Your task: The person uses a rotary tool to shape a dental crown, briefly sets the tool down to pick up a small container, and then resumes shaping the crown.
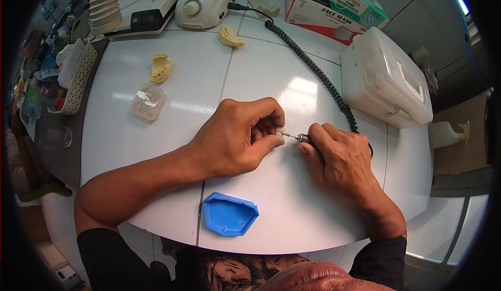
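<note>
I see the left hand (235, 137) pinching a small white piece (280, 131) between thumb and fingertips near the middle of the white table (156, 186). The right hand (339, 160) grips a handpiece (302, 137), its tip touching the piece and its coiled cord (313, 67) running toward the far edge. A blue tray (229, 214) lies at the near edge.
</note>
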{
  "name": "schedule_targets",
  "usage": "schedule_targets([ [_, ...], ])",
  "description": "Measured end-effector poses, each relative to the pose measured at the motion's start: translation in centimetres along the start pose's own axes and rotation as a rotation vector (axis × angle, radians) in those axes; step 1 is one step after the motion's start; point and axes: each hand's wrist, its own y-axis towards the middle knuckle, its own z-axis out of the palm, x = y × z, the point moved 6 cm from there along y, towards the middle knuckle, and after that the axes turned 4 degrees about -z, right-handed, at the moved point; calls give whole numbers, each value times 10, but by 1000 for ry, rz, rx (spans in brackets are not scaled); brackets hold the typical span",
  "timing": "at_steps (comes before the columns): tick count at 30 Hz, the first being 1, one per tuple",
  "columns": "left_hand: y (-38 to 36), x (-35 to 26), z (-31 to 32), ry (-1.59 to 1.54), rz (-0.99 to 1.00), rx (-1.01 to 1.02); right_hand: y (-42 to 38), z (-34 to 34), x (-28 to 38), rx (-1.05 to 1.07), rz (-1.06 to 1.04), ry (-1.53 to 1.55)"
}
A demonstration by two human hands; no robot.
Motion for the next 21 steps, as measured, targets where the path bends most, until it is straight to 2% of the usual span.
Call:
schedule_targets([
  [21,0,1,0,24,33,-2,-1,1,1,3,5,-10],
])
